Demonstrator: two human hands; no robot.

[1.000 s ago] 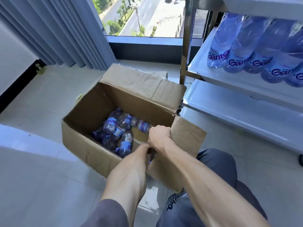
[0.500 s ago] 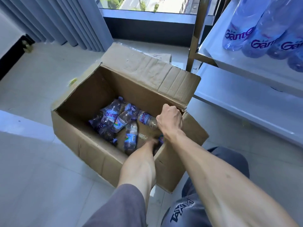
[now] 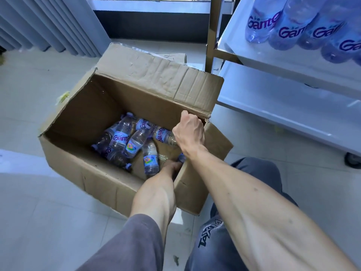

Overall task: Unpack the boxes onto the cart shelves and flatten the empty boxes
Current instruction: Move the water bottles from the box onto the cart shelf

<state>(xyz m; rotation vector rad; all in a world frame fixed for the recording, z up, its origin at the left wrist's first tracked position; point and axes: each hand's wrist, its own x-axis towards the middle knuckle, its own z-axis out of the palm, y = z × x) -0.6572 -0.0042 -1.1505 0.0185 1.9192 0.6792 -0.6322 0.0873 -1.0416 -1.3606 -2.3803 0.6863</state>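
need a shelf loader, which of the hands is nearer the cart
Right. The right hand is at the box corner beside the cart; the left hand reaches lower inside.

The left hand (image 3: pixel 172 166) dips inside the box (image 3: pixel 97 173), and the near box wall hides its fingers, so its grip cannot be told. The right hand (image 3: pixel 189 132) shows only its back; its fingers are hidden too. A small bottle (image 3: pixel 181 157) near the right wrist shows just its cap. The big bottles (image 3: pixel 304 30) on the cart shelf (image 3: pixel 273 55) are cut off by the top and right edges. A wheel (image 3: pixel 353 160) is cut off at the right edge.
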